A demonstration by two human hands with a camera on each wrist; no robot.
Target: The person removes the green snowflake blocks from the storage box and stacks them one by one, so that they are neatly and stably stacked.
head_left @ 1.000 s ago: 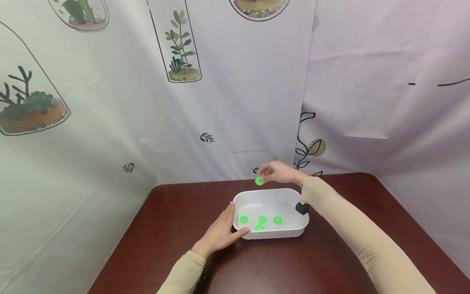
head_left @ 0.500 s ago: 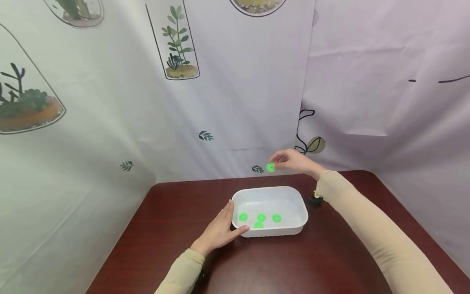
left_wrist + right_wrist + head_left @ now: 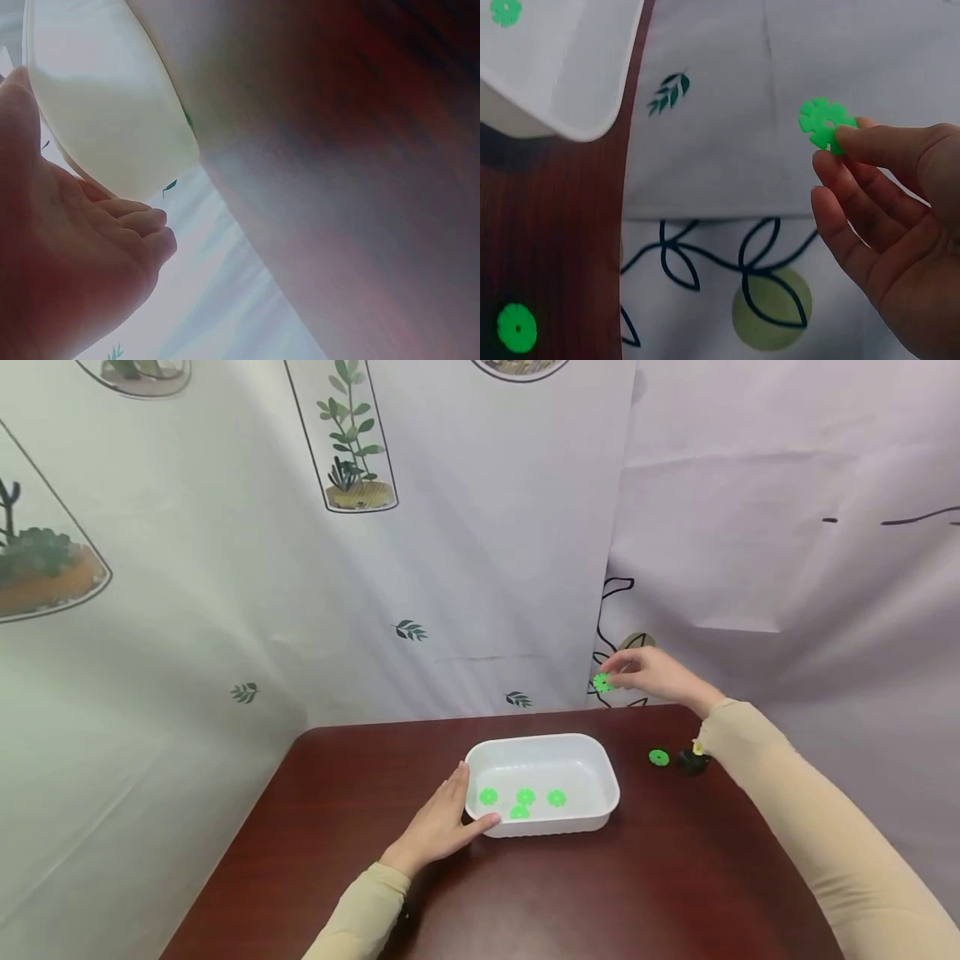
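Observation:
My right hand (image 3: pixel 651 675) pinches a bright green notched plastic disc (image 3: pixel 602 682) between thumb and fingers, above the table's far edge. In the right wrist view this flower-shaped disc (image 3: pixel 826 124) has a small centre hole. My left hand (image 3: pixel 441 822) rests against the left end of a white plastic tub (image 3: pixel 577 822), its fingers fairly straight along the side and its thumb on the front rim. Several similar green discs, such as one disc (image 3: pixel 557 798), lie inside the tub. Another green disc (image 3: pixel 659 758) lies on the table to the tub's right.
A dark red-brown table (image 3: pixel 570 893) carries the tub. By the right sleeve is a small black object (image 3: pixel 692 762), partly hidden, with a yellow-and-white bit beside it. White printed cloth (image 3: pixel 487 568) hangs behind and beside the table.
My right hand has moved right and slightly up, away from above the tub, still pinching the disc. The loose disc on the table has come into full view. My left hand stays at the tub.

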